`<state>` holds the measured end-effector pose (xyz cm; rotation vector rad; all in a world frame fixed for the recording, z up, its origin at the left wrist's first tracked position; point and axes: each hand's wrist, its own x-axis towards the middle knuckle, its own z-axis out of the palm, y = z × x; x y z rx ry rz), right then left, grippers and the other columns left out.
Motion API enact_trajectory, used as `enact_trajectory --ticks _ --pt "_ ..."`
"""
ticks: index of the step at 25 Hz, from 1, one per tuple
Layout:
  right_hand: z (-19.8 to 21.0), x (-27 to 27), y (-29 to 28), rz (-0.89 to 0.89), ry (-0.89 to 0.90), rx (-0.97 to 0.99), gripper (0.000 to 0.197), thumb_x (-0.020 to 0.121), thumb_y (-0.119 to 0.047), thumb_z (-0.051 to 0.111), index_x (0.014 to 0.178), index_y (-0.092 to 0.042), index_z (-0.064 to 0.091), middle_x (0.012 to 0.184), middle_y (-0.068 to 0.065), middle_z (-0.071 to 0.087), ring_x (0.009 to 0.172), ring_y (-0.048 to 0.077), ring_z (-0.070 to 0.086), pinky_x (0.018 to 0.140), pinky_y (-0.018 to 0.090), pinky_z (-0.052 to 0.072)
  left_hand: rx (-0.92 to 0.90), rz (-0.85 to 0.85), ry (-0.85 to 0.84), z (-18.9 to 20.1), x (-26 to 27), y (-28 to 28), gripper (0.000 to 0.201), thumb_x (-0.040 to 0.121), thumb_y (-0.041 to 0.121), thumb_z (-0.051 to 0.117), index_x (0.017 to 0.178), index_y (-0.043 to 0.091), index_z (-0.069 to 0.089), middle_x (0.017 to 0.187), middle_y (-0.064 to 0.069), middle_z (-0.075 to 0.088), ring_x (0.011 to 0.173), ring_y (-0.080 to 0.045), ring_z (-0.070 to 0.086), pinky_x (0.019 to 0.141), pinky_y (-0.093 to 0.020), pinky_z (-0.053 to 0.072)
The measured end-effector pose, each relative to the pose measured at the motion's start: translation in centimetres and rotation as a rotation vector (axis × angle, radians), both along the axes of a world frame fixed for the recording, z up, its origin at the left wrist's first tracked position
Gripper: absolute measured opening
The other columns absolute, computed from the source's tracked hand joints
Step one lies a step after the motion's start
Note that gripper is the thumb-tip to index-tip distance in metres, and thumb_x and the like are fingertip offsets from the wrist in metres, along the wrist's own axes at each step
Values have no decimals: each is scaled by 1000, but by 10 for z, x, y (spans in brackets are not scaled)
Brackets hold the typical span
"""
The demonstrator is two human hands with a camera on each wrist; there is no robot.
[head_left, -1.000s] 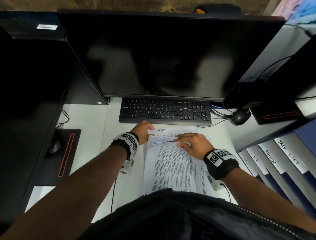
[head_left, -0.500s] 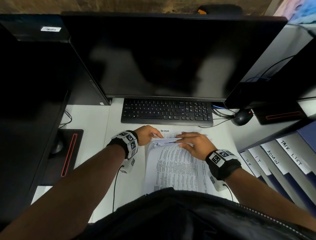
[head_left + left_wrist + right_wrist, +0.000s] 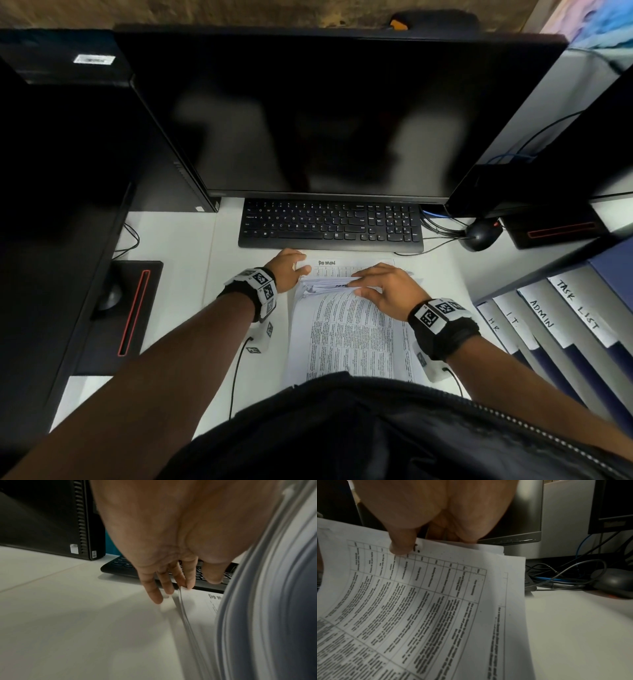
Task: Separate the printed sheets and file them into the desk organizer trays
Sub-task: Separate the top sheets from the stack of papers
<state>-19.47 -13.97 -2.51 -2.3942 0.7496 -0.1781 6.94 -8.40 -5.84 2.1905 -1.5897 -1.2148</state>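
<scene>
A stack of printed sheets (image 3: 349, 339) lies on the white desk (image 3: 178, 246) in front of me. My right hand (image 3: 363, 284) pinches the far edge of the upper sheets (image 3: 436, 588), thumb (image 3: 400, 547) on top and fingers underneath, and bends them up. This uncovers a lower sheet headed ADMIN (image 3: 329, 265). My left hand (image 3: 301, 267) lies with straight fingers (image 3: 189, 584) on that sheet's far left corner (image 3: 181, 599). The desk organizer trays (image 3: 548, 325), labelled HR, IT, ADMIN and TASK LIST, stand at the right.
A black keyboard (image 3: 329, 224) lies just beyond the papers under a dark monitor (image 3: 325, 113). A mouse (image 3: 479, 234) and tangled cables (image 3: 565, 577) sit at the far right. A black computer tower (image 3: 51, 520) stands at the left.
My left hand has slid slightly right onto the corner of the ADMIN sheet. My right hand still holds the upper sheets bent up at their far edge.
</scene>
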Motion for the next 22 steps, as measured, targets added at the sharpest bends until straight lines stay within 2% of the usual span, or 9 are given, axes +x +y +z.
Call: enact_trajectory --ticks 2,5,8,11,14,16,18,20,22 --pt "1 0 0 -3 7 13 24 92 -33 56 112 -29 68 119 -3 65 109 14 57 98 32 42 -41 18 -12 -5 -2 1 45 96 28 51 135 5 47 139 -7 39 129 -21 41 111 -25 25" --pt "3 0 0 -5 13 9 24 92 -33 56 112 -28 68 119 -3 65 109 14 58 97 26 40 -60 -15 -44 -1 -2 0 47 95 25 51 138 7 43 139 -7 37 129 -22 39 113 -30 27" --pt "5 1 1 -4 25 10 24 92 -32 57 112 -27 68 119 -3 65 109 14 58 97 26 40 -14 -110 -191 2 -2 -2 47 95 23 49 140 14 40 140 -5 34 131 -22 32 113 -38 27" --pt "5 0 1 2 28 7 24 92 -33 56 112 -27 68 120 -3 64 109 14 58 98 28 41 13 -130 -230 2 -3 -4 46 92 24 53 136 15 43 138 -5 33 129 -23 31 111 -40 30" --pt "5 -2 1 0 31 19 24 92 -32 56 113 -28 68 122 -3 63 111 15 58 99 30 42 -93 -87 -196 4 -2 -6 33 87 34 63 116 19 56 126 -1 38 117 -18 37 102 -36 36" --pt "4 -2 2 -6 23 11 24 92 -32 57 113 -28 68 123 -4 63 111 15 57 99 31 42 -158 -64 -136 12 -2 -7 17 85 31 65 98 21 60 116 3 43 107 -13 40 97 -32 38" --pt "2 -1 2 -5 21 -3 24 92 -30 57 113 -27 68 124 -3 62 115 15 54 101 29 39 -171 -59 -18 17 -4 -8 5 85 22 66 83 21 61 106 3 56 100 -14 53 90 -31 44" --pt "-2 -1 2 6 18 -27 24 92 -29 57 113 -26 67 125 -4 61 125 14 47 105 30 35 -130 -105 126 17 -4 -6 26 84 3 63 70 25 62 95 -1 68 94 -19 64 88 -36 52" --pt "-6 -2 2 23 -8 -33 25 92 -28 58 115 -26 67 128 -6 59 132 10 38 108 29 31 -106 -138 206 17 -3 -3 44 83 -8 56 61 30 63 83 0 68 86 -23 66 86 -43 54"
